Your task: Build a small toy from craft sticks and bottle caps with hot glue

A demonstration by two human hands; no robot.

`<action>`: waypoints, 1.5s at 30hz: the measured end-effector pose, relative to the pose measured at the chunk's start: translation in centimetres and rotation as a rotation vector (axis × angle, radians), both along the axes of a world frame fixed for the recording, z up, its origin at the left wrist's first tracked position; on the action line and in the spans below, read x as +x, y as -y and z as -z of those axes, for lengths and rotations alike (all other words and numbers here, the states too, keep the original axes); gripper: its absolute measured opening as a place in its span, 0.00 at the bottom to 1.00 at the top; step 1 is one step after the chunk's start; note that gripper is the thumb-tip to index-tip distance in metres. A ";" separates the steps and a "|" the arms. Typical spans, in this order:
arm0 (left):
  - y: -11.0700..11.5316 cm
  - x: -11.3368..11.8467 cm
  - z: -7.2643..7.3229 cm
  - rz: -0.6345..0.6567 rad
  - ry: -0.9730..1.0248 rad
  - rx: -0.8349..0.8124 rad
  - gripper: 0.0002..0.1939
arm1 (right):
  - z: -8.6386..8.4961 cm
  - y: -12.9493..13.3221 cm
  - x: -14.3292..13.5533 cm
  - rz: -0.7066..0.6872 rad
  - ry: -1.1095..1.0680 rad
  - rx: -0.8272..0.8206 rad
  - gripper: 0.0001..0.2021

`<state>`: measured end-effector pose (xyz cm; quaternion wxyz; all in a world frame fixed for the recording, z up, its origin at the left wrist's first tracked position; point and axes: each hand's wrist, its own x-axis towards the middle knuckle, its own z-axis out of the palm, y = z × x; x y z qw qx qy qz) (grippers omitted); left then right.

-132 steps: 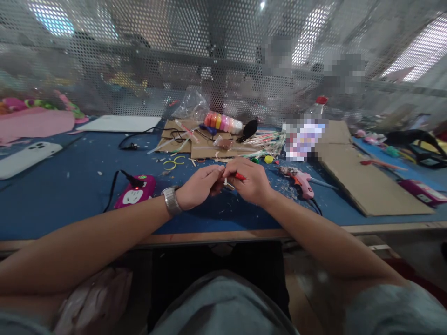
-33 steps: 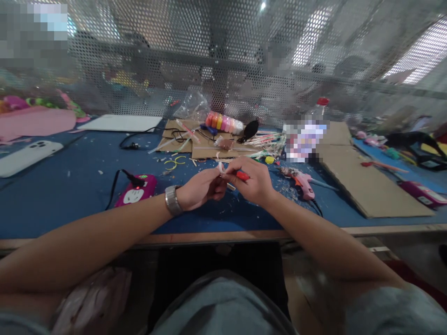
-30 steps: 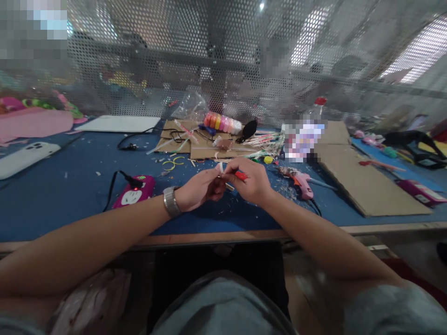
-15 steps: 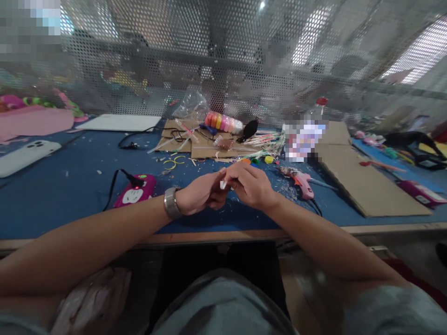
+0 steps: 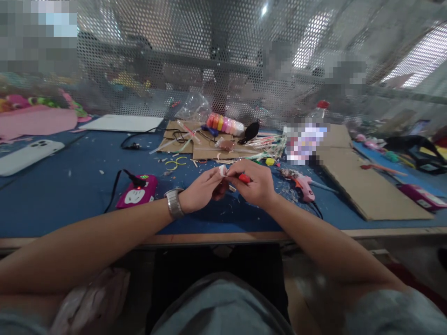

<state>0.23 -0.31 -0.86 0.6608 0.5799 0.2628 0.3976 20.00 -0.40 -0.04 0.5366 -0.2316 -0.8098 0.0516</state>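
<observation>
My left hand, with a metal watch at its wrist, is closed on a small white piece that sticks up at the fingertips. My right hand meets it from the other side, fingers curled round a small red object; its kind is hidden by the fingers. A pale end shows between the hands, and I cannot tell what it belongs to. Both hands are raised above the blue table. To the right of my right hand lies a pink glue gun.
A magenta power socket with a plugged cord sits at left, beyond it a white phone. Cardboard lies at right. Behind the hands are paint pots, straws and scraps, before a perforated metal screen.
The fingers of my right hand have shifted, and the red object now shows in them. The white piece is slightly higher, at my left fingertips.
</observation>
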 end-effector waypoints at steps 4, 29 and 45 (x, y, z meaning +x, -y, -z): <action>-0.1 -0.3 -0.4 0.010 -0.017 0.040 0.31 | -0.1 0.1 -0.1 -0.030 0.042 -0.027 0.08; 0.0 -0.1 -0.3 -0.016 0.020 -0.144 0.23 | 0.0 -0.1 0.0 0.033 0.030 -0.086 0.06; 1.5 0.1 -2.4 0.199 0.073 -0.305 0.21 | -0.2 0.9 -0.4 -0.084 0.152 0.125 0.09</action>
